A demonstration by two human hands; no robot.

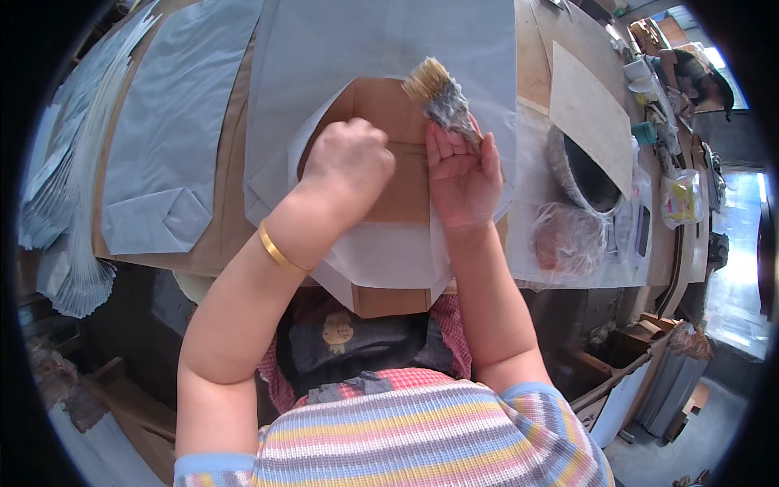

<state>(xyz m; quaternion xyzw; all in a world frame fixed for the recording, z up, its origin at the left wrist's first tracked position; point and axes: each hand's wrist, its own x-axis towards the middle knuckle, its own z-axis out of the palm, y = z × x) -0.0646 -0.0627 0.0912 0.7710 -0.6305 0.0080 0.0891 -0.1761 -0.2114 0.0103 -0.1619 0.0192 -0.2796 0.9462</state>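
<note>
Workshop worktable [531, 49], brown-topped, with a flat white sack [182, 97] at left; at right, a pale board [591, 114] lies over a round tub [560, 170], a clear plastic bag [568, 239] near it. White paper sack [389, 40], brown-lined, at centre, near end spread open. Left hand [350, 162], curled into a fist above the opening; contents cannot be told. Right hand [464, 178], palm up, apart from the left, grips a flat bristle brush [442, 91], bristles pointing away from the wearer

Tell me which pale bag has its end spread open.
The middle bag, beneath your left hand and right hand: its brown inside shows. The bag to its left has its end folded flat.
</note>
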